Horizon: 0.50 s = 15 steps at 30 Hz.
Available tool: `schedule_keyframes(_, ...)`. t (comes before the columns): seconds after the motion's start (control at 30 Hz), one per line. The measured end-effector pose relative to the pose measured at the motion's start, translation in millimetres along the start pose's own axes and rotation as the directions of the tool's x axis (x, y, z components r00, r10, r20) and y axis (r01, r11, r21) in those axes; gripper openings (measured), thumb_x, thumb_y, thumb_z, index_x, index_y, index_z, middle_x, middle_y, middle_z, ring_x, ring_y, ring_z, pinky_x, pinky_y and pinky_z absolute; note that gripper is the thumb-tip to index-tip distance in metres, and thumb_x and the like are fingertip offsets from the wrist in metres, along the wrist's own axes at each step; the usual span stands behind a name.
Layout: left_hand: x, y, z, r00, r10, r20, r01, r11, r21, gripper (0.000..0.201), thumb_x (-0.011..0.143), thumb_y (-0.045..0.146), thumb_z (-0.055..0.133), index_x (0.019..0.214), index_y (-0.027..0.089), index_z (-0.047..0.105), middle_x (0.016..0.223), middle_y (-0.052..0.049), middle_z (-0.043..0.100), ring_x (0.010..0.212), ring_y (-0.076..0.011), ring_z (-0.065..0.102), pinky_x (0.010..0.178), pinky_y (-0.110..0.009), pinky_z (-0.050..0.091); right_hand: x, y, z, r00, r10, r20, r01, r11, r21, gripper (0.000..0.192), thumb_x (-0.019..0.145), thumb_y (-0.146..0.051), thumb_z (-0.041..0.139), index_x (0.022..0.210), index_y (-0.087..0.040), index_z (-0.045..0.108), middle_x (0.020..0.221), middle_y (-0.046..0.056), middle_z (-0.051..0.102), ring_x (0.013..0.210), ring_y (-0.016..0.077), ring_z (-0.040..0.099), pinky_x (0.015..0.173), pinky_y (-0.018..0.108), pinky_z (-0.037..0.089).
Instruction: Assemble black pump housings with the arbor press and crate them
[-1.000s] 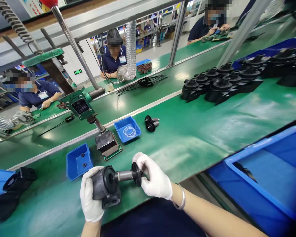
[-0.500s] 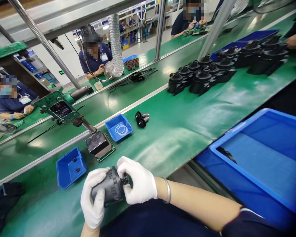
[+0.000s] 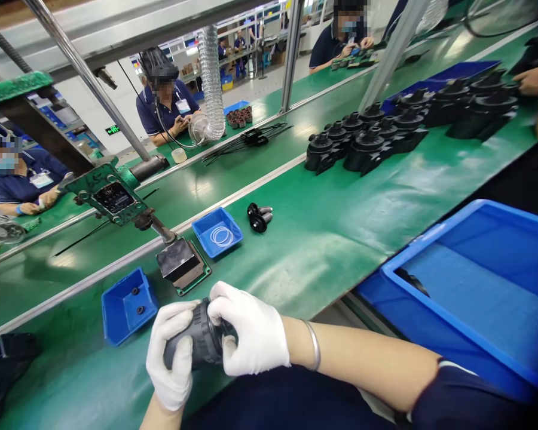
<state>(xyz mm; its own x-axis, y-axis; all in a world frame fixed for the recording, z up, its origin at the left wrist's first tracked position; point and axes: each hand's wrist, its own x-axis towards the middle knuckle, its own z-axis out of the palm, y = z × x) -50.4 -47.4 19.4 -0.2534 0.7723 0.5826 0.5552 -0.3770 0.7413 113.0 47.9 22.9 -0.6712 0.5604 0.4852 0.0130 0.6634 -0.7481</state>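
**Both gloved hands clamped on a black housing at the bench edge**

Low in the centre of the frame, the left hand (image 3: 173, 358) wraps the rear of a ribbed black housing (image 3: 200, 341) while the right hand (image 3: 251, 334) closes over its front end; both are grasping it, held just above the near edge of the green bench (image 3: 341, 239). The part the right palm covers is hidden. Judging from the grip, pressing goes best with the left hand bracing the body steady and the right pushing straight along the axis, not at a slant, so nothing cocks or binds.

Containers, largest first:

- The large blue crate (image 3: 470, 286), lower right, sits beside the bench; only a dark object shows at its left inner corner, too obscured to name.
- The deeper blue bin (image 3: 128, 304), lower left of centre, holds two small black round pieces.
- The shallow blue tray (image 3: 217, 232), centre, holds thin white rings.

Just right of that tray lie two loose black shaft pieces (image 3: 259, 217). A row of black housings (image 3: 367, 137) stands at upper right.
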Motion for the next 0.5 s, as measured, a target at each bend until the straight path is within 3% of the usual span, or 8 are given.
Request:
schedule_keyframes(0.1, 8.7, -8.6, 7.5, 0.967, -0.252, -0.026, 0.246, 0.960, -0.131, 0.018, 0.091, 0.034, 0.053, 0.098, 0.022, 0.065, 0.109, -0.006, 0.066, 0.104, -0.0243, 0.063, 0.093, -0.040, 0.049, 9.9, -13.7, -8.6, 0.989, 0.135, 0.055, -0.132, 0.990, -0.051, 0.037, 0.059, -0.017, 0.052, 0.095, -0.023, 0.047, 0.095, 0.002, 0.042, 0.068, 0.0145, 0.047, 0.062, 0.029, 0.046)
schedule_keyframes(0.17, 11.9, -20.7, 18.8, 0.885, -0.466, -0.005, 0.454, 0.863, -0.221, 0.029, 0.092, 0.044, 0.049, 0.100, 0.022, 0.066, 0.108, -0.006, 0.069, 0.104, -0.0237, 0.064, 0.097, -0.039, 0.049, 14.7, -18.4, -9.5, 0.978, 0.198, 0.067, -0.194, 0.979, -0.054, 0.044, 0.066, -0.021, 0.059, 0.109, -0.024, 0.050, 0.106, 0.005, 0.044, 0.075, 0.0157, 0.053, 0.068, 0.030, 0.050)
schedule_keyframes(0.23, 12.4, -36.7, 32.3, 0.807, -0.589, 0.030, 0.575, 0.774, -0.264, 0.040, 0.093, 0.050, 0.043, 0.105, 0.019, 0.066, 0.108, -0.008, 0.071, 0.103, -0.0239, 0.066, 0.097, -0.040, 0.049, 16.3, -15.0, -5.0, 0.966, 0.235, 0.109, -0.225, 0.969, -0.097, 0.049, 0.072, -0.024, 0.063, 0.119, -0.026, 0.051, 0.117, 0.006, 0.045, 0.083, 0.0170, 0.058, 0.073, 0.030, 0.052)
schedule_keyframes(0.33, 9.3, -59.9, 44.0, 0.750, -0.660, 0.043, 0.641, 0.709, -0.292, 0.040, 0.091, 0.049, 0.050, 0.105, 0.016, 0.066, 0.110, -0.010, 0.072, 0.107, -0.0245, 0.066, 0.100, -0.040, 0.049, 13.0, 3.5, 6.7, 0.942, 0.250, 0.226, -0.199, 0.954, -0.224, 0.044, 0.078, -0.024, 0.067, 0.120, -0.025, 0.055, 0.116, 0.007, 0.051, 0.088, 0.0200, 0.060, 0.076, 0.033, 0.053)
schedule_keyframes(0.4, 4.6, -68.7, 41.5, 0.723, -0.690, 0.027, 0.661, 0.680, -0.318, 0.038, 0.088, 0.048, 0.057, 0.107, 0.016, 0.066, 0.111, -0.011, 0.071, 0.111, -0.0252, 0.064, 0.104, -0.042, 0.046, 9.3, 19.2, 12.5, 0.944, 0.216, 0.251, -0.140, 0.947, -0.288, 0.043, 0.078, -0.027, 0.071, 0.119, -0.024, 0.058, 0.113, 0.009, 0.056, 0.094, 0.0254, 0.059, 0.081, 0.040, 0.052)
schedule_keyframes(0.47, -3.1, -69.9, 33.4, 0.723, -0.690, 0.025, 0.651, 0.670, -0.358, 0.045, 0.090, 0.050, 0.053, 0.118, 0.016, 0.061, 0.117, -0.012, 0.069, 0.117, -0.0258, 0.061, 0.107, -0.044, 0.043, 6.4, 33.9, 15.1, 0.969, 0.129, 0.212, -0.069, 0.961, -0.266, 0.046, 0.075, -0.029, 0.075, 0.118, -0.023, 0.060, 0.116, 0.010, 0.060, 0.105, 0.0306, 0.056, 0.090, 0.049, 0.049)
schedule_keyframes(0.5, -8.0, -67.9, 29.1, 0.745, -0.665, 0.051, 0.631, 0.678, -0.378, 0.050, 0.091, 0.051, 0.051, 0.127, 0.017, 0.055, 0.123, -0.014, 0.065, 0.121, -0.0262, 0.058, 0.108, -0.045, 0.042, 5.5, 40.7, 15.5, 0.977, 0.081, 0.198, -0.038, 0.977, -0.209, 0.048, 0.074, -0.029, 0.076, 0.119, -0.024, 0.060, 0.120, 0.010, 0.060, 0.111, 0.0320, 0.054, 0.096, 0.052, 0.046)
